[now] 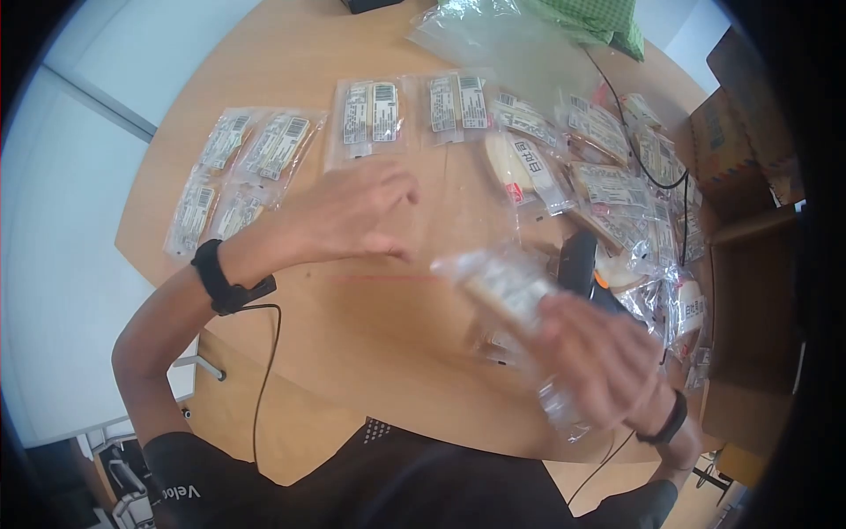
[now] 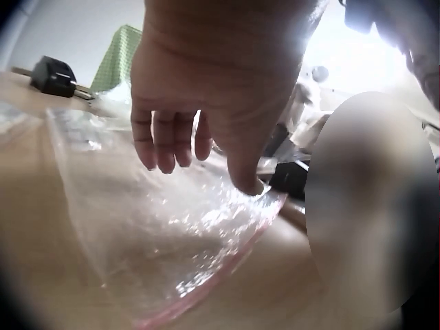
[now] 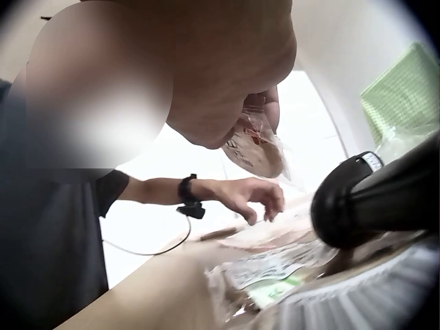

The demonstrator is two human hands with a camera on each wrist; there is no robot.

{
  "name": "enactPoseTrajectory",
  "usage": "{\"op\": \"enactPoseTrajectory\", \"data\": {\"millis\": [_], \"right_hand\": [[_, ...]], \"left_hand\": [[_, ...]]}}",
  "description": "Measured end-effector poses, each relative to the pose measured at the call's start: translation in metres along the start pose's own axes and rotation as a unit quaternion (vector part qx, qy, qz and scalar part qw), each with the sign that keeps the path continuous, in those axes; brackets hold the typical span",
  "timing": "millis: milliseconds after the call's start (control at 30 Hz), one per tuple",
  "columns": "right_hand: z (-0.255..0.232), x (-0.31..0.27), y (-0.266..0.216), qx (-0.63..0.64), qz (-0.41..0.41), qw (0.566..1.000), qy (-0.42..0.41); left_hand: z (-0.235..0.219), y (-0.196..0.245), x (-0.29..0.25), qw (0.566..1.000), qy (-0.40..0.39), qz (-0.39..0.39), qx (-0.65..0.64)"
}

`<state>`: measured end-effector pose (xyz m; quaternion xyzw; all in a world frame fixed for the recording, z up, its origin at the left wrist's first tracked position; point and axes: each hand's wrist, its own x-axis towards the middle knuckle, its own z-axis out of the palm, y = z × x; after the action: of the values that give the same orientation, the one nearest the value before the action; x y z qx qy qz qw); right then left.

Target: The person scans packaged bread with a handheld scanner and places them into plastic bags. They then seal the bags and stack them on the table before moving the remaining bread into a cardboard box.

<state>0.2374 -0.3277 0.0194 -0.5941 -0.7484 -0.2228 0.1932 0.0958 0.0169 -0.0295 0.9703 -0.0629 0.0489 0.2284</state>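
Note:
In the head view my left hand [image 1: 361,212] hovers over a clear zip bag [image 1: 449,216] spread on the table, fingers loosely bent and holding nothing. The left wrist view shows the same bag [image 2: 158,213] with its pink zip edge towards me. My right hand [image 1: 608,357], blurred, grips a bread pack [image 1: 507,286] in clear wrap with a printed label. The pack sticks out past the fingers towards the zip bag; in the right wrist view a pale, rounded end of the bread pack [image 3: 254,155] shows below the palm. A black handheld scanner [image 1: 578,263] lies beyond the right hand.
Several labelled bread packs [image 1: 617,185] are heaped at the right, beside a cardboard box [image 1: 749,300]. Filled bags [image 1: 370,115] lie along the back and a bag group [image 1: 238,167] at the left. Behind are loose plastic bags [image 1: 476,31] and green checked cloth [image 1: 599,18].

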Motion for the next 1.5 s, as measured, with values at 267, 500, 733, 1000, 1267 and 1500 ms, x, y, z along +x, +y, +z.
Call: {"op": "enactPoseTrajectory", "data": {"millis": [267, 500, 733, 1000, 1267, 1500], "right_hand": [[0.024, 0.038, -0.033, -0.115, -0.195, 0.969, -0.094], [0.107, 0.087, -0.047, -0.339, -0.156, 0.915, -0.152], [0.126, 0.073, -0.043, -0.221, -0.032, 0.944, -0.242], [0.155, 0.082, -0.048, -0.025, 0.025, 0.973, -0.228], [0.168, 0.097, -0.059, -0.11, -0.029, 0.947, -0.302], [0.02, 0.096, 0.032, 0.036, 0.093, 0.944, -0.314]], "left_hand": [[-0.001, 0.007, 0.001, 0.997, -0.051, -0.032, -0.042], [-0.024, 0.036, -0.007, 0.995, 0.066, 0.036, 0.058], [-0.017, 0.042, -0.015, 0.99, 0.09, 0.042, 0.097], [-0.013, 0.04, -0.012, 0.991, 0.052, 0.056, 0.107], [-0.017, 0.045, -0.016, 0.997, 0.041, 0.023, 0.062], [0.006, 0.042, -0.04, 0.985, 0.025, -0.013, 0.171]]}}
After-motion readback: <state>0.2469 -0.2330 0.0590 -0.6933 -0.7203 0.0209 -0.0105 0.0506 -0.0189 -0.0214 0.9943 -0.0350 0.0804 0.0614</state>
